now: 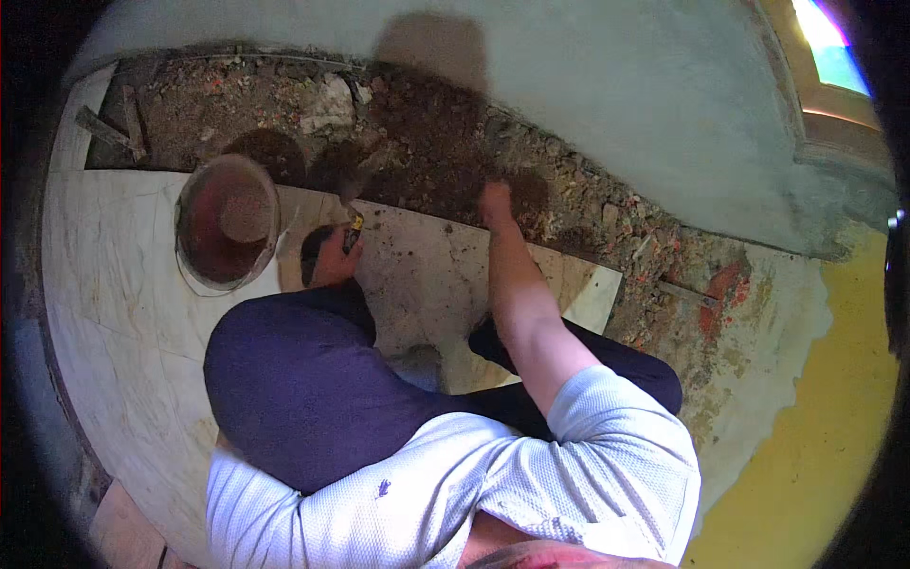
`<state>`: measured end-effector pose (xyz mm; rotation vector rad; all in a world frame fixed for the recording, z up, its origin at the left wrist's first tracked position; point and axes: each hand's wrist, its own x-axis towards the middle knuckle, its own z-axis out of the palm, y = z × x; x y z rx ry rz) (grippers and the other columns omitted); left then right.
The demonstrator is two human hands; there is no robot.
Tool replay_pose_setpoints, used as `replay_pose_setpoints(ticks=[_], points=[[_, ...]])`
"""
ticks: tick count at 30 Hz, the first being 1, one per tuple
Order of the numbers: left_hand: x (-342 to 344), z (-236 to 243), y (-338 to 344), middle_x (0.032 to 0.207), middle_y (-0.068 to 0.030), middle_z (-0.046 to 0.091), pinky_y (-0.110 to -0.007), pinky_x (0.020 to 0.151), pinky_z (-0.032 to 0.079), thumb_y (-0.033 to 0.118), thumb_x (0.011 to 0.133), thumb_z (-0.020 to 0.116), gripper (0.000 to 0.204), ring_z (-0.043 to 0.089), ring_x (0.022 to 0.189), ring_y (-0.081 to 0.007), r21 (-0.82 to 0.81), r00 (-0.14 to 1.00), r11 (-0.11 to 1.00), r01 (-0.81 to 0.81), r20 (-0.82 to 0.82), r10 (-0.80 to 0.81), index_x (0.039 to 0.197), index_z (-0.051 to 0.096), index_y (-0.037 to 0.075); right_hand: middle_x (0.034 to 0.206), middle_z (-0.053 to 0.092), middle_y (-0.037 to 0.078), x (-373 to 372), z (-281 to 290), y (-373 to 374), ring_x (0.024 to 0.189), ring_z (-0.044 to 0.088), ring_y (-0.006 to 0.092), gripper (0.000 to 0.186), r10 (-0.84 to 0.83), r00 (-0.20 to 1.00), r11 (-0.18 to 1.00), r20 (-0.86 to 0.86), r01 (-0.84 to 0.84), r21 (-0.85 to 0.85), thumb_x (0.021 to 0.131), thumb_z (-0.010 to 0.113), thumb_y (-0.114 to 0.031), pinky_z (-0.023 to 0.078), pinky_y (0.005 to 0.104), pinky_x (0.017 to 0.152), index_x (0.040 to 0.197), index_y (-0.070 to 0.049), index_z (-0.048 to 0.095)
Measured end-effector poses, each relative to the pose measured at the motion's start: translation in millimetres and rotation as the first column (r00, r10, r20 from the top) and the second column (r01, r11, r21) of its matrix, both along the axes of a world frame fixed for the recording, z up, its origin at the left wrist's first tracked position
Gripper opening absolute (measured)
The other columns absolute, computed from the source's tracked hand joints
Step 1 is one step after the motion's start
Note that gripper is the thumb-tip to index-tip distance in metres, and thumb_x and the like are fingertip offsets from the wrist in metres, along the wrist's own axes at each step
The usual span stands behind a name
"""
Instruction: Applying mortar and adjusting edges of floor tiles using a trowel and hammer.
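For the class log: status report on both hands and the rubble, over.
Left hand gripping a small tool on the marble slab. Right hand reaching into the rubble. Metal pan beside left hand.

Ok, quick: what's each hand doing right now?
Left hand: closed on a small tool with a yellow handle.
Right hand: down in the rubble; open or closed cannot be told.

Scene moderately bright, daylight, warm cast. Source upper right: window blown out, colour fringing at its edge. Hard shadow of head on grey wall, above and between both hands. Softer shadows on rubble strip just beyond right hand; left hand partly shaded, detail in its grip unclear. Round pan left of left hand, interior dim. Strong fisheye bend, black vignette at rim. Overall softness, mild compression blur.
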<state>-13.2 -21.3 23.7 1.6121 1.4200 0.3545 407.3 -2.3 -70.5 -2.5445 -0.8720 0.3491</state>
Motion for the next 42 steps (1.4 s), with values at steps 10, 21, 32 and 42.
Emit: replay_pose_setpoints(ticks=[10, 21, 32, 42], points=[[-21, -23, -14, 0.123, -0.0307, 0.060, -0.050, 0.096, 0.046, 0.032, 0.091, 0.065, 0.059, 0.057, 0.115, -0.0472, -0.112, 0.999, 0.993, -0.031, -0.038, 0.027, 0.140, 0.047, 0.006, 0.088, 0.056, 0.009, 69, 235, -4, 0.081, 0.048, 0.0212, 0.034, -0.256, 0.963, 0.733, 0.081, 0.139, 0.666, 0.102, 0.056, -0.031, 0.045, 0.0384, 0.077, 0.097, 0.003, 0.054], [-45, -29, -22, 0.124, -0.0300, 0.059, -0.051, 0.097, 0.045, 0.036, 0.092, 0.064, 0.058, 0.058, 0.116, -0.0441, -0.082, 0.996, 0.994, -0.074, -0.051, 0.070, 0.137, 0.049, 0.002, 0.086, 0.057, 0.012, 64, 247, 17, 0.076, 0.058, 0.0237, 0.031, -0.170, 0.983, 0.055, -0.067, 0.077, 0.995, 0.108, 0.040, -0.031, 0.052, 0.0400, 0.066, 0.104, -0.002, 0.051], [-36, -70, -15, 0.126, -0.0324, 0.057, -0.053, 0.098, 0.045, 0.035, 0.093, 0.064, 0.058, 0.055, 0.118, -0.0478, -0.085, 0.995, 0.996, -0.031, -0.100, 0.023, 0.141, 0.048, 0.006, 0.080, 0.058, 0.022, 0, 108, -3, 0.073, 0.055, 0.0380, 0.041, -0.162, 0.981, 0.840, 0.104, 0.082, 0.537, 0.100, 0.056, -0.037, 0.046, 0.0497, 0.072, 0.092, 0.003, 0.052], [-23, -35, -9, 0.127, -0.0317, 0.056, -0.050, 0.097, 0.045, 0.039, 0.094, 0.062, 0.062, 0.055, 0.117, -0.0473, -0.033, 1.000, 0.999, 0.013, -0.020, -0.014, 0.142, 0.045, 0.003, 0.069, 0.046, 0.004, 88, 386, -11, 0.059, 0.044, 0.0151, 0.039, -0.107, 0.978, 0.347, 0.181, -0.134, 0.928, 0.105, 0.046, -0.040, 0.042, 0.0313, 0.052, 0.090, -0.004, 0.045]])
